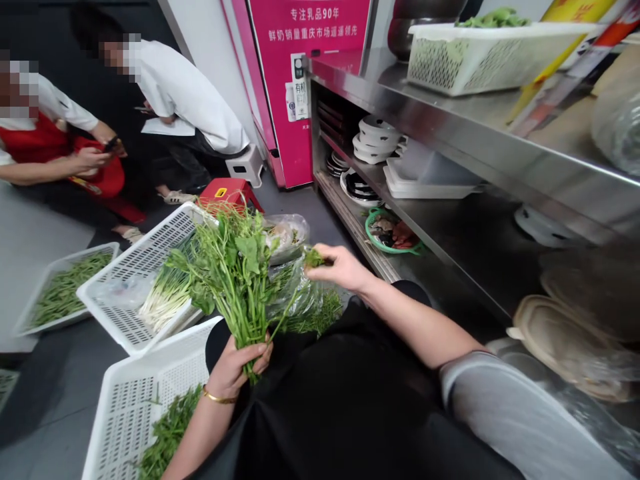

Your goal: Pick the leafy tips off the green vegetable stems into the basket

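Note:
My left hand (239, 365) grips a bunch of green leafy stalks (235, 267) by the stem ends, holding it upright over my lap. A gold bangle sits on that wrist. My right hand (337, 267) is stretched forward to the right of the bunch, its fingers pinched on a small plucked piece of leaf (314, 257). Below that hand lies a clear plastic bag (300, 293) with more greens.
White slotted baskets stand on the floor: one near my left knee (130, 400), a tilted one with scallions (145, 267), another with green stalks (60, 293). Two people sit at the left by a red stool (227, 193). A steel shelf unit (450, 220) with plates runs along the right.

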A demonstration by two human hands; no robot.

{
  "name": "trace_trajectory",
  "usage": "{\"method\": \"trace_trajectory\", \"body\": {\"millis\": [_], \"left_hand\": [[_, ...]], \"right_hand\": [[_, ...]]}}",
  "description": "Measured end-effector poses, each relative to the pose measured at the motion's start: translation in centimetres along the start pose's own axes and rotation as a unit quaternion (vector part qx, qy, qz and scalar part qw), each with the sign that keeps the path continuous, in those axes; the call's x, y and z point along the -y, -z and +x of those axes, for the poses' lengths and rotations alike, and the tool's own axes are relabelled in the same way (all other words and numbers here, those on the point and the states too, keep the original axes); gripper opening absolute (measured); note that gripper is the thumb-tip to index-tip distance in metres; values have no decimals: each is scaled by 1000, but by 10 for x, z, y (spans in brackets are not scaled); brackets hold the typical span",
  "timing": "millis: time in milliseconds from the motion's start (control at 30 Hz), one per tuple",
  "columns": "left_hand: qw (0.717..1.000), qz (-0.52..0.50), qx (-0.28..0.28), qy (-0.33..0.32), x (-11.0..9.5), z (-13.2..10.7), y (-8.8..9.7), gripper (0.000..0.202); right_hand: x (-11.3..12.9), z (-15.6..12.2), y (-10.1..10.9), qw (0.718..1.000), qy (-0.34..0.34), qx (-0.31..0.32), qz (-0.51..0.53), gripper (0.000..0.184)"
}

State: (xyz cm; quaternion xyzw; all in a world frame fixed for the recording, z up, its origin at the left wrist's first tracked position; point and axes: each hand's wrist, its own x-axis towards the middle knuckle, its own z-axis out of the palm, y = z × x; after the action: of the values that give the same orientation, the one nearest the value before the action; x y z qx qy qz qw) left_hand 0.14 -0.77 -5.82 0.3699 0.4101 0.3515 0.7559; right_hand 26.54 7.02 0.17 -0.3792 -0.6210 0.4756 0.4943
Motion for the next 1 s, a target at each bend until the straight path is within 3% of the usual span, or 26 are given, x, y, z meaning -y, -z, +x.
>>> {"method": "trace_trajectory", "body": {"millis": [67,133,200,267,300,367,433,467,533,667,700,767,833,900,933,1000], "left_hand": [[1000,11,-2,2,3,-1,-1,18],[1000,18,-7,2,7,-2,-2,18],[1000,18,-14,-1,9,-2,-3,19],[1000,15,-17,-8,9,-1,-2,19],[1000,13,-18,-14,8,-1,0,19],[1000,12,-15,-24,6,1,3,19],[999,12,-8,-32,3,2,7,19],[999,13,-2,-37,1,2,8,19],[999,15,14,-45,-1,3,10,18],[997,24,53,-42,-4,3,7,16],[997,28,64,-39,-5,3,6,16],[995,33,84,-37,-7,2,5,16],[994,33,96,-31,-8,-1,5,17],[995,33,95,-26,-9,-5,8,17],[995,33,90,-26,-9,-7,9,17],[997,28,73,-26,-8,-9,13,15]], "right_hand": [[-1,5,3,981,-30,-137,131,19],[0,8,17,951,-25,-218,219,20],[-1,6,40,935,19,-272,226,19],[-8,-4,65,938,46,-308,155,17],[-13,-11,76,951,31,-292,97,16],[-29,-29,89,984,-50,-162,-54,12],[-44,-45,91,972,-128,-2,-199,12],[-48,-50,88,957,-147,45,-246,13],[-47,-51,79,948,-130,52,-286,15],[-19,-15,57,989,-14,-31,-145,47],[-13,-3,52,996,-11,-2,-87,52],[-9,18,44,989,-61,134,4,53],[-14,28,39,945,-134,294,48,48],[-21,26,40,907,-199,366,62,44],[-24,22,44,905,-222,356,66,43],[-25,12,58,934,-244,249,81,45]]}}
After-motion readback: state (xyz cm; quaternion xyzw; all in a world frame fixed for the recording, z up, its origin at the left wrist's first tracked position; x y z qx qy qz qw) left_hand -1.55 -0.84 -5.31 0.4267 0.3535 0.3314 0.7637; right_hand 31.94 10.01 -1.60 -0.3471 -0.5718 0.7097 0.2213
